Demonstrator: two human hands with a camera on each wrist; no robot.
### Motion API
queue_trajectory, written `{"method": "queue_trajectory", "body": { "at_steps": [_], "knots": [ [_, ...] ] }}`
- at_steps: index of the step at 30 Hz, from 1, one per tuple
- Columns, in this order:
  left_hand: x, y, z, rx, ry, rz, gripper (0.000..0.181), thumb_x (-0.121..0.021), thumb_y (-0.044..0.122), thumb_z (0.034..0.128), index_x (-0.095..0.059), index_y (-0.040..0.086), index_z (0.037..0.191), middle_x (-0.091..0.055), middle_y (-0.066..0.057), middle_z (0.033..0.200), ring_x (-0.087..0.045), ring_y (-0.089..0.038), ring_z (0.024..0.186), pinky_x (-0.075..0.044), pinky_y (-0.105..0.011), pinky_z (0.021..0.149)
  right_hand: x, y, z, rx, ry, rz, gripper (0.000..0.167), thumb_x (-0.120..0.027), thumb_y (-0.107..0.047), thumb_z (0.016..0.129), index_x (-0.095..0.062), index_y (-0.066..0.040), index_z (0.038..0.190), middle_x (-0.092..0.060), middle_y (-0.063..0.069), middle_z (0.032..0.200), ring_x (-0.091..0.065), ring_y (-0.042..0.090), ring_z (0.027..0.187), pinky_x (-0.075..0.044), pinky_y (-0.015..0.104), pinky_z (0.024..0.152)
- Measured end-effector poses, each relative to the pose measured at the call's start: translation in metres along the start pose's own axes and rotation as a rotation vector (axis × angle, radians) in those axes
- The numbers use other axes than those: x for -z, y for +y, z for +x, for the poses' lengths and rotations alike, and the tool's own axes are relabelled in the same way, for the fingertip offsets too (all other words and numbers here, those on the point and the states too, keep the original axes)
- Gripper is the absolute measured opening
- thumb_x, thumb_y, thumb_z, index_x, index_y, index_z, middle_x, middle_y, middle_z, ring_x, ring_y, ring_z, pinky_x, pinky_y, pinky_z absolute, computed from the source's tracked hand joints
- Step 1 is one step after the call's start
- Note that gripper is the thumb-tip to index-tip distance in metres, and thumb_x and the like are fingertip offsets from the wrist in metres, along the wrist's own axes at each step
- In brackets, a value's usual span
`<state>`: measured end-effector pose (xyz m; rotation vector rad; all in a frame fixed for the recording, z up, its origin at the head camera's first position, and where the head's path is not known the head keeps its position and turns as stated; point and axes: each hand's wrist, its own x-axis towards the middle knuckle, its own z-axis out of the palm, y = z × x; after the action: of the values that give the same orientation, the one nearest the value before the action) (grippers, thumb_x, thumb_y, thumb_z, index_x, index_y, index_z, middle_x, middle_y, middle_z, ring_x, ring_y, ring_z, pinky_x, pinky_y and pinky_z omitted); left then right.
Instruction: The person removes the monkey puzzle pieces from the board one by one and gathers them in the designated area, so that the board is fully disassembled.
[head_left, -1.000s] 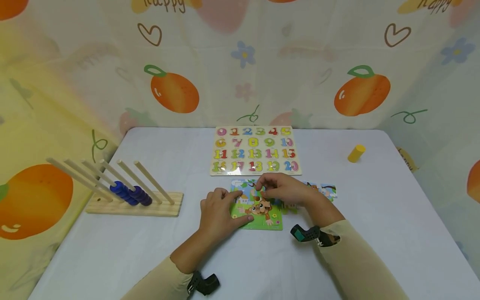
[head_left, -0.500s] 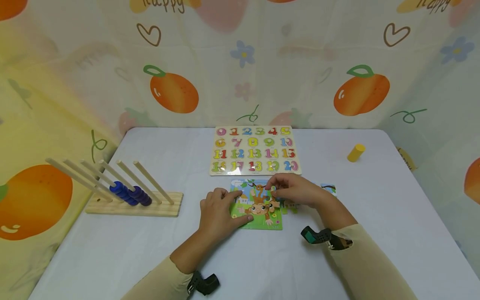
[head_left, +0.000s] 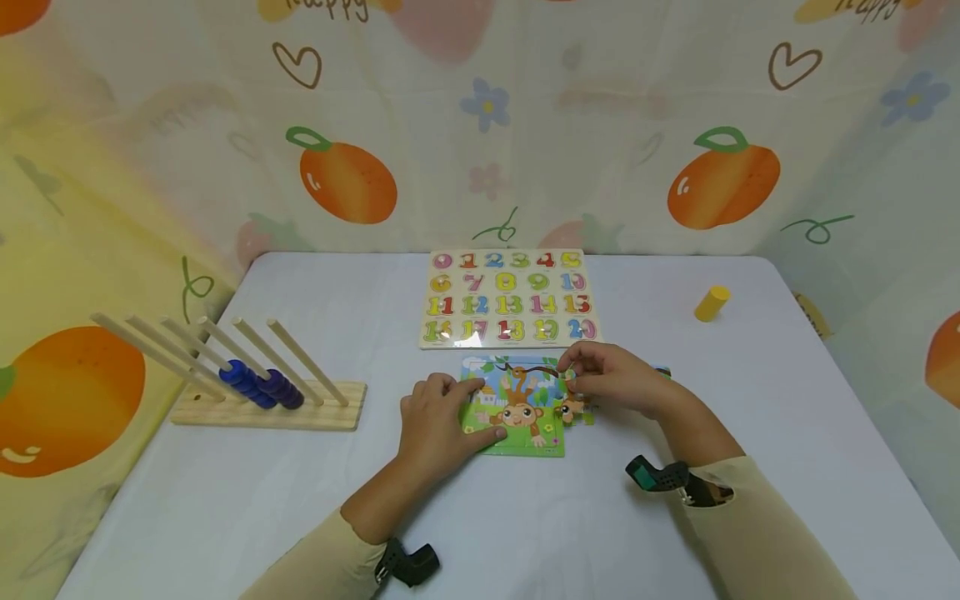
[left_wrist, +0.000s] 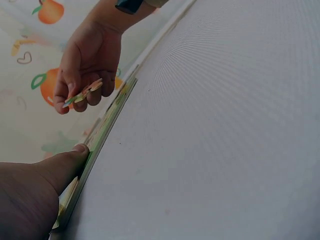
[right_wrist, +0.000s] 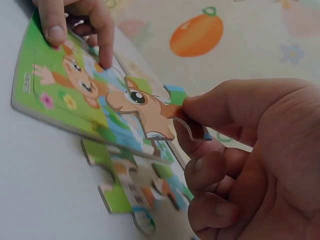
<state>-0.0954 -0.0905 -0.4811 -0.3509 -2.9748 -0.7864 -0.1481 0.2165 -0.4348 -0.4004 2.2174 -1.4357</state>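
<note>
A jigsaw puzzle board with a monkey picture lies on the table. My left hand rests on its left side, thumb and index finger spread and touching the picture. Just past the board's right edge, my right hand pinches a jigsaw piece between thumb and fingers. This piece shows part of a brown monkey's face and is held clear of the board in the right wrist view. Beneath it, several loose jigsaw pieces lie beside the board, partly hidden by the right hand in the head view.
Behind the jigsaw lies a number board with coloured numerals. A wooden peg rack with blue and purple rings stands at the left. One yellow cylinder is at the back right of the white-covered table.
My right hand has moved right, carrying the monkey-face jigsaw piece from over the board to beyond its right edge. My left hand has stayed in place.
</note>
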Motion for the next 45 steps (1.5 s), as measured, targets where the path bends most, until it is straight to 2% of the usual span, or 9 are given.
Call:
{"method": "queue_trajectory", "body": {
  "at_steps": [11, 17, 29, 37, 45],
  "knots": [
    [0.000, 0.000, 0.000, -0.003, 0.002, -0.002, 0.081, -0.090, 0.066, 0.0752, -0.070, 0.024, 0.141, -0.052, -0.004, 0.113, -0.045, -0.023, 0.101, -0.032, -0.045, 0.085, 0.016, 0.010, -0.023, -0.055, 0.065, -0.019, 0.021, -0.073, -0.011, 0.100, -0.069, -0.001, 0.118, -0.063, 0.011, 0.097, -0.059, 0.024, 0.094, -0.053, 0.033, 0.082],
    [0.000, -0.001, 0.000, -0.001, -0.002, 0.004, 0.081, -0.090, 0.066, 0.0752, -0.070, 0.024, 0.141, -0.052, -0.005, 0.113, -0.045, -0.023, 0.101, -0.032, -0.045, 0.085, 0.023, 0.018, -0.034, -0.095, 0.105, -0.069, 0.019, -0.074, -0.014, 0.100, -0.071, -0.006, 0.116, -0.063, 0.008, 0.093, -0.059, 0.024, 0.091, -0.053, 0.031, 0.079],
    [-0.001, -0.002, 0.000, -0.005, -0.002, 0.005, 0.080, -0.089, 0.067, 0.0754, -0.070, 0.024, 0.141, -0.051, -0.004, 0.112, -0.045, -0.023, 0.101, -0.033, -0.046, 0.086, 0.032, 0.024, -0.049, -0.128, 0.126, -0.130, 0.021, -0.077, -0.014, 0.099, -0.074, -0.005, 0.117, -0.063, 0.008, 0.097, -0.056, 0.026, 0.098, -0.052, 0.027, 0.078],
    [-0.001, -0.002, 0.000, 0.000, -0.005, 0.003, 0.080, -0.090, 0.066, 0.0754, -0.071, 0.025, 0.141, -0.051, -0.003, 0.112, -0.044, -0.023, 0.100, -0.032, -0.045, 0.085, 0.033, 0.028, -0.053, -0.135, 0.159, -0.119, 0.026, -0.080, -0.014, 0.097, -0.076, -0.004, 0.121, -0.065, 0.008, 0.098, -0.056, 0.025, 0.095, -0.051, 0.026, 0.075],
    [-0.001, -0.001, 0.000, -0.001, -0.002, -0.001, 0.080, -0.090, 0.066, 0.0753, -0.071, 0.025, 0.141, -0.051, -0.003, 0.112, -0.044, -0.022, 0.100, -0.032, -0.045, 0.086, 0.030, 0.033, -0.053, -0.172, 0.208, -0.186, 0.023, -0.084, -0.016, 0.094, -0.079, -0.008, 0.115, -0.066, 0.007, 0.097, -0.056, 0.026, 0.092, -0.048, 0.029, 0.073]
  ]
}}
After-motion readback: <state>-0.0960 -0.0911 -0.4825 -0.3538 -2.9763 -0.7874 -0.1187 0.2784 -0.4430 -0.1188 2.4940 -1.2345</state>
